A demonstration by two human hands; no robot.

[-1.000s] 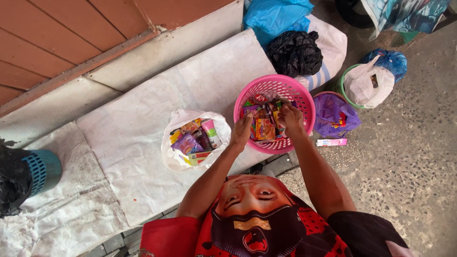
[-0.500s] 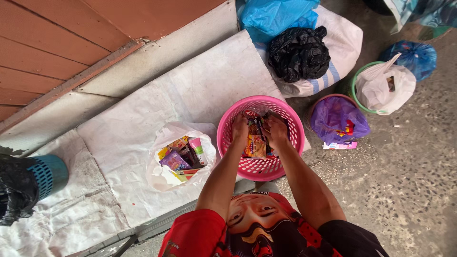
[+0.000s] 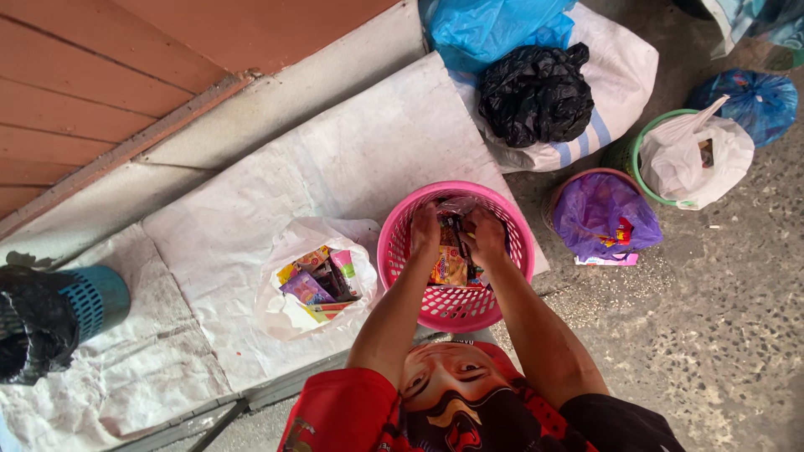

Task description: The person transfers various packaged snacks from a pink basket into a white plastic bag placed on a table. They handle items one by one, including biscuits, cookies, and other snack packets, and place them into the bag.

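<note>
- A long table point(image 3: 352, 159) covered with white paper runs along a red-brown wall point(image 3: 109, 75); it carries most of the things.
- A white striped sack point(image 3: 611, 92) lies past the table's far end, with a blue bag point(image 3: 494, 29) and a black bag point(image 3: 536, 88) on top of it.
- A pink basket point(image 3: 402, 238) sits at the table's near edge, close to its far-end corner, partly over the edge.
- A white plastic bag point(image 3: 289, 310) of colourful packets lies open just beside the basket, on the same near edge.
- A blue basket point(image 3: 100, 297) lined with a black bag sits at the other end of the table.
- On the floor, a purple-lined bucket point(image 3: 603, 218) and a green bucket point(image 3: 628, 155) holding a white bag stand near the pink basket.
- The left hand point(image 3: 425, 228) and right hand point(image 3: 486, 236) are both inside the pink basket, fingers curled around a clear wrapper of snack packets point(image 3: 450, 264).
</note>
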